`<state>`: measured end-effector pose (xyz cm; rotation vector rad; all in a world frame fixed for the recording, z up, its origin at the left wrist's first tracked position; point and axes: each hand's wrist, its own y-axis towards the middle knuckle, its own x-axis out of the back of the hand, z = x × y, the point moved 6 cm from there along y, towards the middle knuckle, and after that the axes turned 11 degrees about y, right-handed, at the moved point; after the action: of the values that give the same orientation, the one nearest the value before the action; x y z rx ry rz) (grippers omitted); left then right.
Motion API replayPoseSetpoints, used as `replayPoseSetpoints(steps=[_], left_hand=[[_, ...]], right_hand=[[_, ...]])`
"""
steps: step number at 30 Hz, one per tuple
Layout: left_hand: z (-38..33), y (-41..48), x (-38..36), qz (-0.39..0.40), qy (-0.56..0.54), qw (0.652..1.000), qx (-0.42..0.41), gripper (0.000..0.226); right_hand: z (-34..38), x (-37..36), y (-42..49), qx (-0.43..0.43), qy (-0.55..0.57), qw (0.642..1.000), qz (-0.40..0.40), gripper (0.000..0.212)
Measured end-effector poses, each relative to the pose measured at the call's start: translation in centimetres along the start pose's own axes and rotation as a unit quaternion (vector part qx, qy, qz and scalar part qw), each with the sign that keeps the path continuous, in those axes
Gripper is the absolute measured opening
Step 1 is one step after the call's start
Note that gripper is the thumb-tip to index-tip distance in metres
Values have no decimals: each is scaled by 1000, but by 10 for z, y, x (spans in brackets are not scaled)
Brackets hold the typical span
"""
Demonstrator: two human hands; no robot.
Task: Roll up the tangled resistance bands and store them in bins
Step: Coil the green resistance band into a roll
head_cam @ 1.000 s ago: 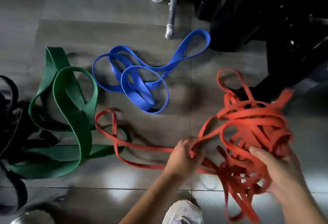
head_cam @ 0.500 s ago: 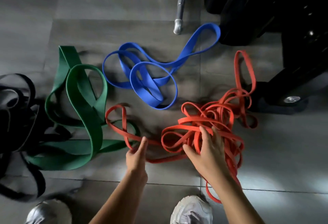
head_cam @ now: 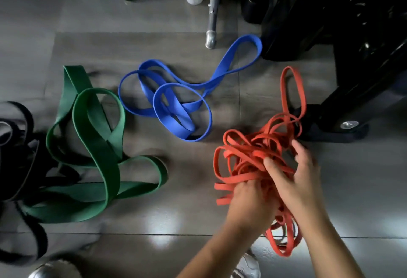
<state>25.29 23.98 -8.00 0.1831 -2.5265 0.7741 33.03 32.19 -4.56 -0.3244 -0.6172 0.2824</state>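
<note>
Head view. The red band [head_cam: 248, 145] lies in a thick tangle on the floor [head_cam: 198, 222], lower right of the frame. 1 long loop reaches up toward the black machine foot [head_cam: 334, 127], and another hangs low near the shoe [head_cam: 248, 264].

The right hand [head_cam: 295, 180] sits on top of the heap. Its fingers [head_cam: 301, 154] curve over a clump of strands and the thumb hooks in from the left, so we read it as gripping the red band, though blur softens the edges. The left hand [head_cam: 246, 200], just below and touching it, has its fingers curled tight round several strands, with a few loose ends sticking out to its left.

The blue band [head_cam: 176, 110] at centre, the green band [head_cam: 99, 161] at left and the black bands [head_cam: 15, 167] at the far left edge lie apart from the red one. No bin shows in the frame.

We see 4 risks.
- Both hands hold bunches, not 1 strand, so pulling them apart would likely draw the knots tighter.
- The upper loop lies right by the machine foot and could catch there if the heap is lifted.
- The low loop could end up under the shoe and jerk the bundle.
- A stretched strand that slips free could snap back at the hands.

If the mass is only squeezed together, we judge it would come out a wad, not a roll.
</note>
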Motion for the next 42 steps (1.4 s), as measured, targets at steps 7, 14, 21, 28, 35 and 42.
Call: replayPoseSetpoints(steps=[7,14,21,28,35,42], left_hand=[[118,-38,112,-90,178,976,92,41],[218,-53,229,-310,137,885,319,85],[263,-26,240,33,422,880,216,144],[292,-57,199,16,449,885,124,168],[311,-66,201,8,469,882,41,152],[294,-36,230,-92,489,867,6,124]], right_hand=[[66,-94,-1,248,-156,956,25,58],[106,-219,32,263,-346,870,234,100],[85,-255,68,182,-506,815,218,135],[124,-259,89,303,-601,727,137,139],[108,-260,120,183,-548,792,199,153],[103,-253,126,150,-572,794,141,74]])
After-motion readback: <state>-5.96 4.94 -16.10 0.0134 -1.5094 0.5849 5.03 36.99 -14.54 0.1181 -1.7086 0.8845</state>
